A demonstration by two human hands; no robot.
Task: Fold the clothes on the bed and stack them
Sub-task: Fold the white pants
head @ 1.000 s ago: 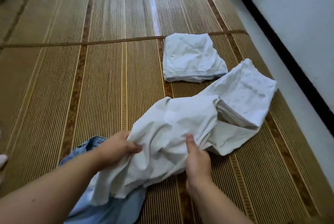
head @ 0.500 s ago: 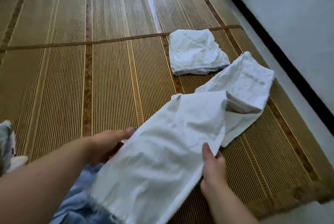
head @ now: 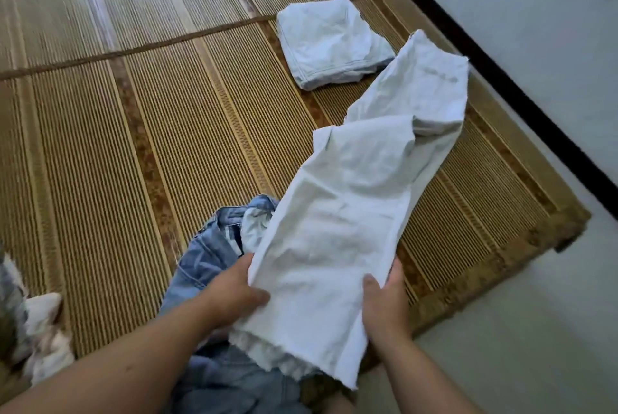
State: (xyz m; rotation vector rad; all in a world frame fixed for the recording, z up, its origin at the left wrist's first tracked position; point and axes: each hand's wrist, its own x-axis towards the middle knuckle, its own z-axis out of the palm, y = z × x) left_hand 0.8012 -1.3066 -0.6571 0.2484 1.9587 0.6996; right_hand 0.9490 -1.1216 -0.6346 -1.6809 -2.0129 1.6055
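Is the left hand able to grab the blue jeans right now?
Not right away, I think. The left hand is full: it grips the edge of the white trousers. The jeans lie right beside it, uncovered there, so once it lets go it should reach them easily.

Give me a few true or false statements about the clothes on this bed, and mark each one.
1. The left hand and the right hand both grip the white pants. True.
2. The jeans lie under the white pants' near end. True.
3. The folded garment sits on the jeans. False: it lies on the mat, apart from them.
4. The white pants are folded square. False: they stretch out long, unfolded.
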